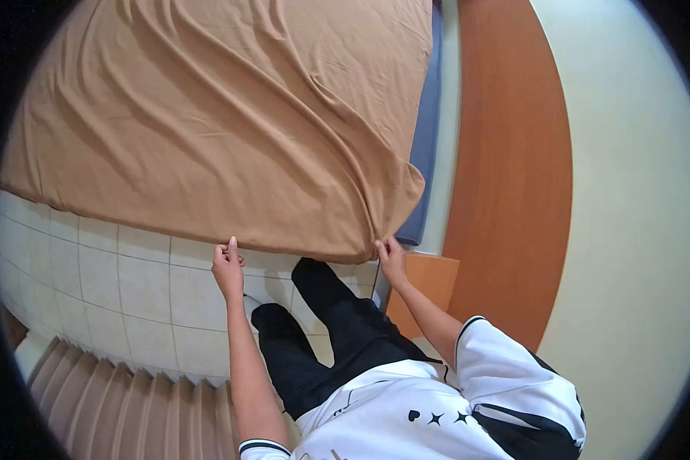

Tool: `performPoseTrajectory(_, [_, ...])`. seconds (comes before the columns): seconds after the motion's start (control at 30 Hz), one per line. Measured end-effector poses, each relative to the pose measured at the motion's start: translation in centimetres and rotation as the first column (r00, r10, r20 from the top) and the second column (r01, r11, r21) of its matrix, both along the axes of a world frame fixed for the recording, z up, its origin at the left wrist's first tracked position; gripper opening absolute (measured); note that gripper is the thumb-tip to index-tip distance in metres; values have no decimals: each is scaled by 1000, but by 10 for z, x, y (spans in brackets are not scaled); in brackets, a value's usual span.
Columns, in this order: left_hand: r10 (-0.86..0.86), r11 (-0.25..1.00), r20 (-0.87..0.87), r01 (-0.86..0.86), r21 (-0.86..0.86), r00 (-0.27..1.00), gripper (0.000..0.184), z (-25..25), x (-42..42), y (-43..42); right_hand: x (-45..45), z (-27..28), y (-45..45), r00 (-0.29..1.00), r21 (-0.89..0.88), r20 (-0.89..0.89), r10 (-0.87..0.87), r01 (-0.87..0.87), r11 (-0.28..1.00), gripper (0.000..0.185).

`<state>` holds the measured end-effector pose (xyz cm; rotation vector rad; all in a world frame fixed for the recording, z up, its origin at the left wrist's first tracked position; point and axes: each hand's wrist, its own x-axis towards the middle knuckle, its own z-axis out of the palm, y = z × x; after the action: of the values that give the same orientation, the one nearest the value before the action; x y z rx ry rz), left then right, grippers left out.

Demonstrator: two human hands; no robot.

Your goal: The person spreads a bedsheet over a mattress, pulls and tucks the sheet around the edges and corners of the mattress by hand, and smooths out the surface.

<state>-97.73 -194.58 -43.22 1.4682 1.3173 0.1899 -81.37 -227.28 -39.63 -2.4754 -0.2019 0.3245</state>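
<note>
A tan bedsheet (230,130) is spread over the bed, with long diagonal folds running toward its near right corner. My right hand (392,259) is at that corner, its fingers closed on the gathered cloth. My left hand (228,264) is at the near edge of the sheet, farther left. Its fingers are curled, with one tip pointing up against the hem, and I see no cloth held in them. Along the right side, a strip of blue-grey mattress (429,130) shows from under the sheet.
A brown wooden headboard (514,153) runs along the pale wall (629,192) on the right. Close to my right forearm is a small orange-brown wooden cabinet (425,287). Pale floor tiles (146,276) lie below the bed, and a pleated brown curtain (130,406) hangs at lower left.
</note>
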Motion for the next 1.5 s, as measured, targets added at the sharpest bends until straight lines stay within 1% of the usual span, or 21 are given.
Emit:
performPoseTrajectory(0.03, [-1, 1000, -38, 1, -19, 999, 40, -3, -1, 6, -11, 9, 10, 989, 70, -128, 69, -61, 996, 29])
performPoseTrajectory(0.07, [-9, 1000, -42, 9, -2, 999, 40, -4, 0, 7, -16, 15, 11, 989, 87, -130, 63, -52, 995, 29])
performPoseTrajectory(0.13, [-8, 1000, -96, 8, -6, 995, 39, -6, 4, 11, -24, 20, 13, 839, 40, -420, 345, -363, 931, 25])
performPoseTrajectory(0.17, [-14, 1000, -101, 13, -2, 995, 39, -6, 5, 12, -25, 21, 14, 839, 46, -424, 342, -357, 933, 25])
performPoseTrajectory(0.23, [-20, 999, 36, 18, 38, 999, 37, -15, 4, 13, -29, 17, 18, 880, 175, -435, 190, -125, 977, 29])
performPoseTrajectory(0.37, [-36, 999, 38, 36, 7, 999, 35, -24, -4, 20, -19, 2, 5, 850, 93, -472, 236, -218, 971, 29])
performPoseTrajectory(0.5, [-50, 990, 42, 44, 130, 998, 31, -12, -15, 32, -4, 5, 1, 808, 128, -537, 242, -206, 970, 32])
performPoseTrajectory(0.6, [159, 964, 127, -181, 193, 979, 31, 2, -30, 48, 34, 13, 13, 934, 84, -327, 142, -121, 989, 27])
performPoseTrajectory(0.63, [164, 963, 115, -184, 197, 980, 31, 6, -35, 57, 51, 11, 18, 955, 67, -284, 90, -74, 995, 28])
performPoseTrajectory(0.73, [443, 883, 277, -468, 28, 853, 28, 0, -59, 86, 103, 6, 44, 993, 65, -70, 90, -85, 994, 24])
performPoseTrajectory(0.83, [367, 913, 188, -392, 114, 911, 27, 4, -66, 110, 133, 2, 61, 990, -48, 38, 139, -137, 989, 25])
performPoseTrajectory(0.9, [260, 963, 151, -268, 38, 954, 27, 6, -64, 125, 133, 1, 65, 973, -131, 103, 208, -194, 972, 29])
performPoseTrajectory(0.97, [264, 963, 79, -267, 39, 961, 34, 11, -57, 131, 125, 1, 54, 873, -346, 411, 262, -117, 931, 44])
performPoseTrajectory(1.03, [307, 944, 56, -312, 108, 950, 45, 5, -52, 131, 111, 5, 37, 884, -380, 415, 217, -48, 924, 56])
performPoseTrajectory(1.1, [297, 901, 33, -292, 321, 954, 51, -25, -55, 137, 100, -20, 0, 869, -383, 491, 60, 153, 911, 59])
performPoseTrajectory(1.13, [270, 907, -27, -245, 343, 962, 50, -22, -53, 137, 99, -27, -12, 950, -268, 269, -158, 231, 935, 52])
performPoseTrajectory(1.17, [244, 912, -89, -197, 361, 966, 49, -18, -49, 136, 102, -34, -24, 939, -189, 0, -345, 339, 922, 45])
performPoseTrajectory(1.23, [144, 888, -106, -81, 452, 984, 30, -36, -53, 136, 122, -56, -64, 909, -11, -316, -272, 283, 959, 26])
performPoseTrajectory(1.3, [114, 905, -186, -25, 424, 976, 23, -13, -49, 134, 127, -47, -59, 988, -133, -68, -136, 126, 983, 14])
performPoseTrajectory(1.37, [109, 916, -135, -47, 399, 985, 23, -7, -54, 138, 145, -40, -58, 979, -166, -128, -160, 138, 976, 16])
performPoseTrajectory(1.5, [171, 900, -99, -114, 421, 980, 24, -5, -77, 149, 155, -14, -16, 997, -358, -71, -14, -12, 934, 35])
